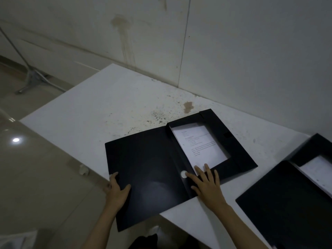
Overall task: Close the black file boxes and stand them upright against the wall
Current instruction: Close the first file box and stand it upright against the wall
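A black file box point(152, 169) lies open and flat on the white table point(107, 101), its lid spread to the left and hanging over the table's front edge. Printed white papers point(201, 144) rest in its tray on the right. My left hand point(117, 190) grips the lid's left edge, thumb on top. My right hand point(206, 184) lies flat, fingers spread, on the spine and tray beside the round metal ring point(183, 173). A second open black file box point(294, 198) with papers point(319, 171) lies at the right edge of the view.
The stained white wall point(233, 51) runs along the table's far side. Brown spots point(188, 106) mark the tabletop near the wall. A metal stand base point(32, 78) sits on the tiled floor at left. A crumpled white scrap point(84, 170) lies by the table's front edge.
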